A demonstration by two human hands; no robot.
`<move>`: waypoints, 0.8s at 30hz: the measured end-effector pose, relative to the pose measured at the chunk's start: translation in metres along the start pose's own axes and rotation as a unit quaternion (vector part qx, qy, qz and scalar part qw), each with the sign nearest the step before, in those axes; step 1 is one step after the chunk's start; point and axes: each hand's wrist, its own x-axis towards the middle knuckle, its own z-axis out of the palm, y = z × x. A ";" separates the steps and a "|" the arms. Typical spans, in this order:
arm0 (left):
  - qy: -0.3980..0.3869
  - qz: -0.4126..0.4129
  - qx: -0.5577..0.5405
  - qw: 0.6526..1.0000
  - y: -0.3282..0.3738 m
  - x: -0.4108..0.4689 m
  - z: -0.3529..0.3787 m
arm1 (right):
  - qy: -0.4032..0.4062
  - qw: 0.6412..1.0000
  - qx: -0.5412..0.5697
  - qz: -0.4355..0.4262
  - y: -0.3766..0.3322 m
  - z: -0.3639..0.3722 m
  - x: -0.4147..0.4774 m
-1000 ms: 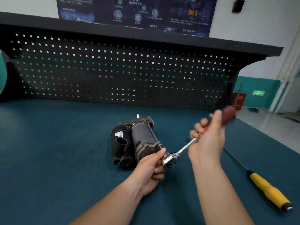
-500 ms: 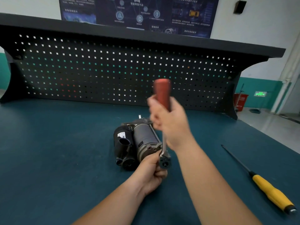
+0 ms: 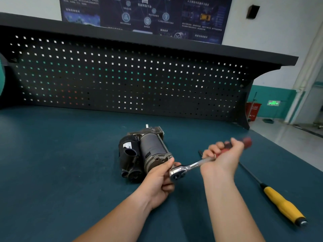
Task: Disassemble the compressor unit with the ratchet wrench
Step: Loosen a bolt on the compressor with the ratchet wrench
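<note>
Teal-green matting covers the tabletop (image 3: 52, 172), which runs back to a black pegboard (image 3: 104, 81) dotted with small square holes and capped by a dark shelf (image 3: 157, 44). Above the shelf a dark blue poster (image 3: 157, 14) hangs on a white wall, with a small black box (image 3: 252, 12) fixed to the wall beside it. Far beyond the right grip, past the tabletop's edge, are a pale floor (image 3: 288, 137), a red bin (image 3: 253, 109) and a lit green sign (image 3: 274, 103) on a teal-banded wall.

The compressor unit (image 3: 152, 149) lies on its side on the tabletop just beyond the left grip. Its grey cylinder points toward the person, and a black housing sits alongside it, on the side away from the right grip. The left grip (image 3: 160, 179) is closed at the cylinder's near end: the thumb lies on top by the end cap and the fingers curl underneath, pinching the chrome head of the ratchet wrench (image 3: 192, 165). The hand hides how the head meets the unit. The shaft slants up to the right grip (image 3: 222, 158), which is wrapped tight round the red handle and slightly blurred. The handle's tip pokes out past the fingers.

A yellow-handled screwdriver (image 3: 283, 206) lies flat on the tabletop outside the right grip. Its thin black shank runs back behind that wrist.
</note>
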 end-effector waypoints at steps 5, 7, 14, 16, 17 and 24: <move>-0.020 0.012 0.023 0.999 -0.001 -0.001 -0.002 | -0.154 0.979 -0.120 -0.052 0.003 0.030 -0.005; -0.043 0.013 0.047 0.998 -0.003 -0.002 -0.001 | -0.214 0.963 -0.158 -0.036 -0.001 0.033 -0.001; -0.075 0.022 0.122 0.989 -0.010 -0.003 0.002 | -0.273 0.950 -0.154 -0.004 -0.012 0.017 0.020; -0.076 0.032 0.114 0.990 -0.009 -0.002 0.002 | -0.233 0.965 -0.117 -0.007 -0.011 0.012 0.025; -0.075 0.035 0.110 0.990 -0.009 -0.002 0.002 | -0.219 0.970 -0.104 -0.006 -0.011 0.011 0.026; -0.062 0.060 0.115 0.990 -0.010 -0.001 0.003 | -0.185 0.981 -0.060 0.004 -0.008 0.005 0.031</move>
